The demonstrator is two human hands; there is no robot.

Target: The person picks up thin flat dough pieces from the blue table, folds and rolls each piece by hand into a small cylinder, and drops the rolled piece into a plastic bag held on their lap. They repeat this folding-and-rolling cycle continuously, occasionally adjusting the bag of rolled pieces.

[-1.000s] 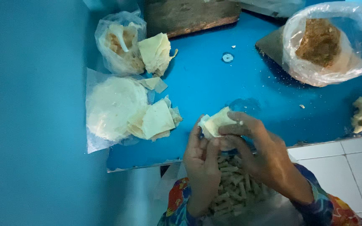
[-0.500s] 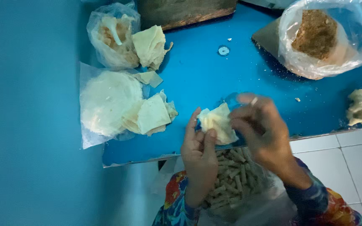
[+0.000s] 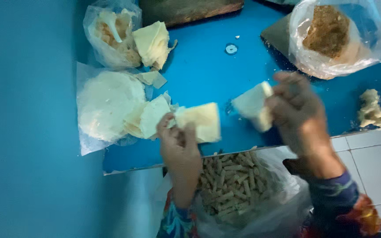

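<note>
My left hand (image 3: 179,145) pinches one pale wrapper sheet (image 3: 199,121) and my right hand (image 3: 298,110) grips another wrapper piece (image 3: 253,105), both over the blue table (image 3: 199,75)'s near edge. Thin sheets could tear or drop into the bag of rolled sticks (image 3: 228,185) below.

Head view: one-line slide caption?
Left hand and right hand each hold a pale pastry wrapper sheet above a blue table, bag of rolled sticks below.
</note>
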